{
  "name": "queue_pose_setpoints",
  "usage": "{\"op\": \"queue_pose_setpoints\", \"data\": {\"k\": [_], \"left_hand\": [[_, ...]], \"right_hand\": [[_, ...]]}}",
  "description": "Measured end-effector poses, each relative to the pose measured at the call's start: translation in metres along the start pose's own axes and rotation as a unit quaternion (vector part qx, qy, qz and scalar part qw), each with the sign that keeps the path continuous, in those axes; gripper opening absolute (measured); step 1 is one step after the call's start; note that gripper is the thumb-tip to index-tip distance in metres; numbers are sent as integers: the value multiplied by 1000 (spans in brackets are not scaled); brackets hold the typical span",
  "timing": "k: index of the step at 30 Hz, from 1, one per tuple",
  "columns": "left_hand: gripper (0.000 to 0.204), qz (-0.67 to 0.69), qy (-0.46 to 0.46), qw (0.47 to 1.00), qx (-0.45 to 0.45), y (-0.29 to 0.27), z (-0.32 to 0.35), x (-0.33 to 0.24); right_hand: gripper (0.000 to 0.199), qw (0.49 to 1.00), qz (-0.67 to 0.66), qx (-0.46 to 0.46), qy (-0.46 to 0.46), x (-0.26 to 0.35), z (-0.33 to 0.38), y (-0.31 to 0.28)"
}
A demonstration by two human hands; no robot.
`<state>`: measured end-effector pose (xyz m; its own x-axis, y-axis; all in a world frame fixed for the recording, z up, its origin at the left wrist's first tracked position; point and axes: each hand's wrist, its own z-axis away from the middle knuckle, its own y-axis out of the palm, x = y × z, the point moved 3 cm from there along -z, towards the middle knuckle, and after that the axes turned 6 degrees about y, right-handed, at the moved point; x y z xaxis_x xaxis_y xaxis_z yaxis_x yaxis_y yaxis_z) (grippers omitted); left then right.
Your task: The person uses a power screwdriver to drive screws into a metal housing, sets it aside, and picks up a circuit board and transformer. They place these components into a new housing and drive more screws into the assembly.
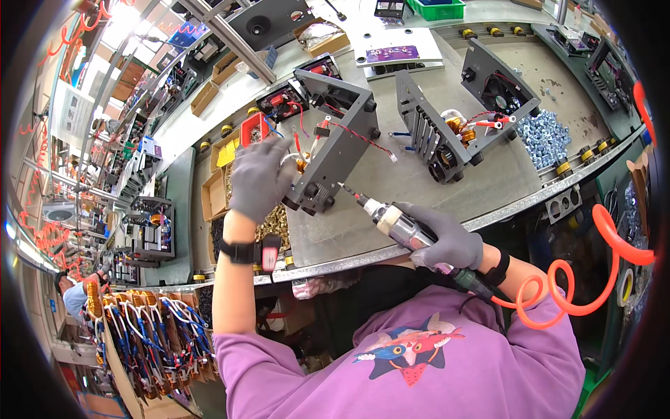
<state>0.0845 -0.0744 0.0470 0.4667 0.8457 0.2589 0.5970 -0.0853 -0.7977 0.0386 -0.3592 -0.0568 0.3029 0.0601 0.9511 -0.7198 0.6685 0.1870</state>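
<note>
Second grey chassis with fan (pixel 466 112), pile of blue-white screws (pixel 543 137), green bin (pixel 436 9), cardboard box (pixel 321 37)

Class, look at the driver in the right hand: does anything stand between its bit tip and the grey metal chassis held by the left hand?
Nothing visible does. The pneumatic screwdriver in the right hand points its bit straight at the grey metal chassis, steadied by the left hand.

Your left hand (pixel 259 178), grey-gloved, grips the near end of a dark grey metal chassis frame w/ red wires (pixel 335 136), tilted up on the grey workbench top (pixel 391 202). Your right hand (pixel 450 241), also gloved, is wrapped round a pneumatic screwdriver w/ taped body (pixel 394 223); its bit touches the frame's lower corner. A coiled orange air hose (pixel 579 279) trails off to your right. A 2nd grey frame w/ copper coils (pixel 453 115) stands farther back, beside a heap of silver nuts (pixel 544 136)
</note>
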Motion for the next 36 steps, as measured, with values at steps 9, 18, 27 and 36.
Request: {"op": "queue_pose_setpoints", "data": {"k": [9, 18, 27, 36], "left_hand": [[24, 99, -16, 991, 84, 22, 8, 17], [20, 116, -3, 989, 96, 27, 11, 16], [15, 143, 5, 990, 18, 24, 9, 12], [17, 116, 24, 992, 47, 21, 12, 12]], "right_hand": [[87, 996, 49, -32, -72, -13, -24, 4], [89, 998, 34, -21, -43, -10, -25, 6], [88, 996, 66, -27, -53, -9, -36, 6], [87, 999, -13, 2, -41, -10, -44, 5]]}}
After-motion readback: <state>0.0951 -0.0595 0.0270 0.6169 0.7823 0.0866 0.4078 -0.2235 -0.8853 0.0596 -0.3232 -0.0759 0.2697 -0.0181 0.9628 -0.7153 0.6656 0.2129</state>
